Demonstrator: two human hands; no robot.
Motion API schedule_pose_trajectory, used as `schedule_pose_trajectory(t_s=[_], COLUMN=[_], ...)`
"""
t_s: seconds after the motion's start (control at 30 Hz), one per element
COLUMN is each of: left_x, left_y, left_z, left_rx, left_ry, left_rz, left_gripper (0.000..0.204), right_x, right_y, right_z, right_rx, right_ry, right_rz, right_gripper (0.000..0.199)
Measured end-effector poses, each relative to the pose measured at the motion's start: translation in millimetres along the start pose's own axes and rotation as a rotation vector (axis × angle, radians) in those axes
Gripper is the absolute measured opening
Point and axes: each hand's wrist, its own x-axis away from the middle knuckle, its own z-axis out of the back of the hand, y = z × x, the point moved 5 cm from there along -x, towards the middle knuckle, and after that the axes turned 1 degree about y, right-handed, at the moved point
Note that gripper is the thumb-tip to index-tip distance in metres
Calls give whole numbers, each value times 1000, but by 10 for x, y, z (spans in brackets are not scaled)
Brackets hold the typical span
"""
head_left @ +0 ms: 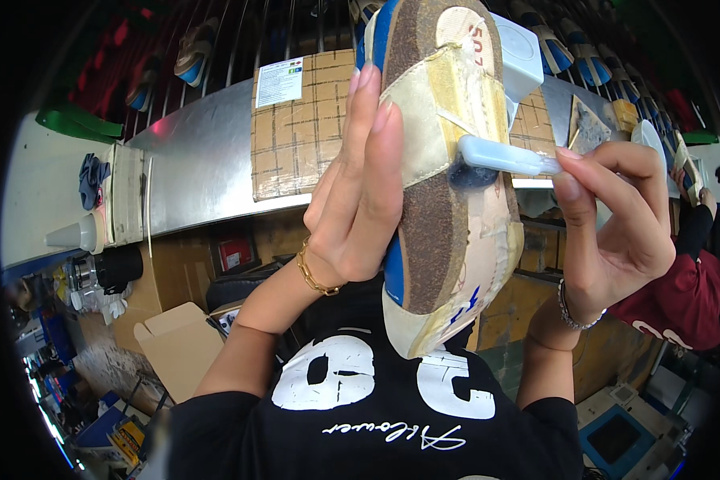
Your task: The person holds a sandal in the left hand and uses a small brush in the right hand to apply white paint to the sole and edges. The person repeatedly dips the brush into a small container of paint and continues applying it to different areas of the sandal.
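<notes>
My left hand (358, 180) is wrapped around the side of an unfinished shoe (424, 256), with its fingers upright along the edge. The underside of the shoe faces me, with a rough brown rim, cream fabric, a yellowish glue-like coating and blue at the sides. Between the thumb and fingers of my right hand (616, 216) is a small brush (504, 154) with a pale blue handle. Its dark bristle end touches the middle of the shoe's underside. The thumb and palm of my left hand are partly hidden.
A cardboard box (296, 132) stands on the metal bench (192, 152), beside a white container (518, 60) behind the shoe. Other shoes (196, 56) sit on a roller rack at the back. At right another person in a maroon shirt (680, 300) handles a shoe.
</notes>
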Motion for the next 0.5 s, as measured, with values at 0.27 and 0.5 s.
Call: schedule_pose_trajectory(t_s=[0.27, 0.5], left_x=[27, 32], left_y=[12, 20], left_z=[31, 62], left_rx=[-17, -39], left_ry=[38, 73], left_rz=[-3, -14], left_gripper=[64, 68], right_x=[15, 24], right_y=[45, 110], right_z=[53, 84], right_rx=[-79, -160], right_ry=[-46, -184], right_rz=[92, 26], right_gripper=[28, 25])
